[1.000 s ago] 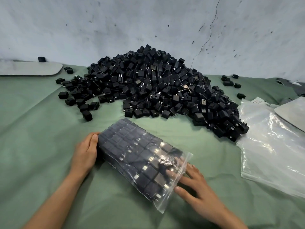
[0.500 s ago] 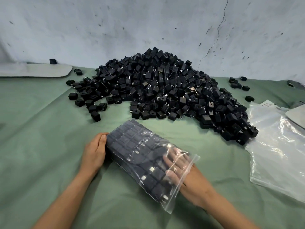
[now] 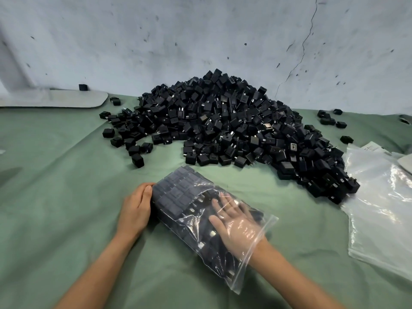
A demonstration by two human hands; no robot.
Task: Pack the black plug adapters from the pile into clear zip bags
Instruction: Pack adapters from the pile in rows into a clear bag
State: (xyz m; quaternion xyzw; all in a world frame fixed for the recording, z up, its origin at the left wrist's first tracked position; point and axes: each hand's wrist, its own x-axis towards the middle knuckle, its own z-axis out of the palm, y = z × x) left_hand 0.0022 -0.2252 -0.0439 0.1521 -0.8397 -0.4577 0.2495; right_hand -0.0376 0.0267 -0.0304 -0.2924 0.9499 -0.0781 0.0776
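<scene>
Right hand [image 3: 234, 226], fingers spread, lies inside a crinkly clear plastic zip bag [image 3: 262, 227] on boxy black plug adapters [image 3: 171, 201]; left hand [image 3: 136, 210], fingers straight, presses its closed end.

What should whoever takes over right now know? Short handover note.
Hands: left hand open, flat against the bag at the end opposite its mouth; right hand open, inside the bag, pressing flat on the adapters.
Things: bag lies on the cloth, unzipped; pile behind it; empty bags at right.
Done: this bag nearly full.
To do: pull the right hand out, zip, then bag the pile.
</scene>
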